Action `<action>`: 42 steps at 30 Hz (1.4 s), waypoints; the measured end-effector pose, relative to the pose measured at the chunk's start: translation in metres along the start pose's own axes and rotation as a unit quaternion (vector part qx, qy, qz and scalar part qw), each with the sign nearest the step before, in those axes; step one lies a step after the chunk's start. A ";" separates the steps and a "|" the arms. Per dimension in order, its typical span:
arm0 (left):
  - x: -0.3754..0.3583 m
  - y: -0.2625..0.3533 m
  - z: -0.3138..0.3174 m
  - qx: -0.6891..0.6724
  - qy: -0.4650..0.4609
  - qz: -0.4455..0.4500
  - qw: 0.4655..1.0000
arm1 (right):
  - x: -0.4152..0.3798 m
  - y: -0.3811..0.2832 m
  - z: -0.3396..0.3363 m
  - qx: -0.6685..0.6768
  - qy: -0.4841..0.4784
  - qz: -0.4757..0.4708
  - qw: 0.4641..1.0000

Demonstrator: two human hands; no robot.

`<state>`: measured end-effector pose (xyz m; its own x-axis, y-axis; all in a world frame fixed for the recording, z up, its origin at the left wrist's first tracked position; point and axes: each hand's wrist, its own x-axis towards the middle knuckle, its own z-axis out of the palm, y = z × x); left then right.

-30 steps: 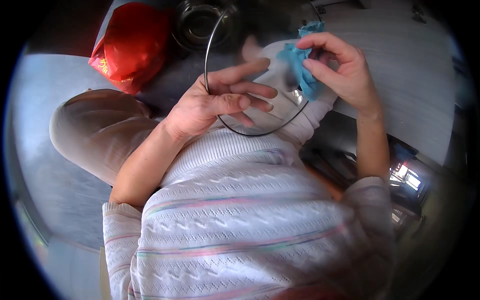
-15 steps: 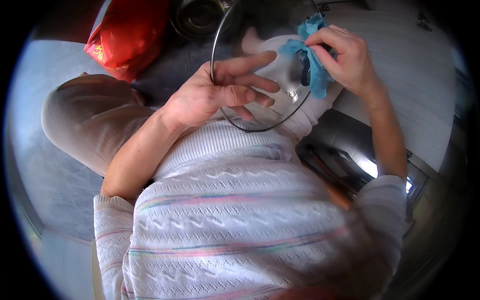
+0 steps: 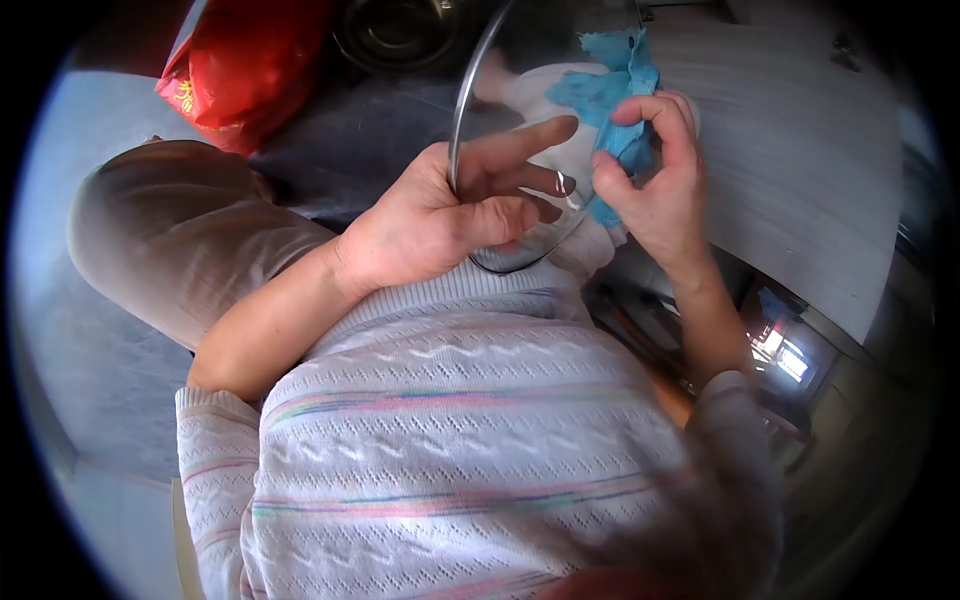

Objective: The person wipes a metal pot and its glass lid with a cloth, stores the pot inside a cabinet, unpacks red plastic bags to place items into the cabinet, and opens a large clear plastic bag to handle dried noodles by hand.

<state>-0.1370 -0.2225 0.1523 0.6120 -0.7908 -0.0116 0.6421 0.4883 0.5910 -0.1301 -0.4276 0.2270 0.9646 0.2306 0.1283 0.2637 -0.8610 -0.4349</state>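
Observation:
A round glass lid [image 3: 462, 110] with a metal rim stands tilted above my lap. My left hand [image 3: 450, 210] is at its left edge, thumb on the near side and fingers spread behind the clear glass, holding it. A crumpled blue cloth [image 3: 600, 90] lies against the right part of the lid. My right hand [image 3: 655, 170] pinches the cloth between thumb and curled fingers. The lid's far edge is partly hidden by the cloth and cut off at the top of the view.
A red plastic bag [image 3: 245, 80] sits on the floor at the upper left. Beside it is a dark metal pot [image 3: 395, 30]. A grey wooden panel [image 3: 800, 170] stands at the right, with a shiny dark object [image 3: 785, 355] below it.
My right hand has moved down and left with the blue cloth. The lid has turned and looks narrower, and my left hand has shifted slightly right.

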 end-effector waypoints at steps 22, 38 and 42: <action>-0.004 -0.002 -0.002 0.024 -0.006 0.038 0.999 | 0.010 0.036 -0.010 0.495 0.030 0.225 0.839; -0.004 0.001 -0.006 0.003 -0.023 0.020 1.000 | 0.015 0.031 0.020 0.036 0.117 -0.039 0.992; -0.004 0.001 -0.010 -0.010 -0.060 0.026 0.998 | 0.051 0.079 0.002 0.102 0.185 0.062 0.975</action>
<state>-0.1344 -0.2148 0.1454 0.5863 -0.8017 0.1160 0.6204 0.5365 0.5721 -0.0598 -0.4829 0.1976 0.9295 -0.0810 0.3599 0.1787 -0.7545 -0.6315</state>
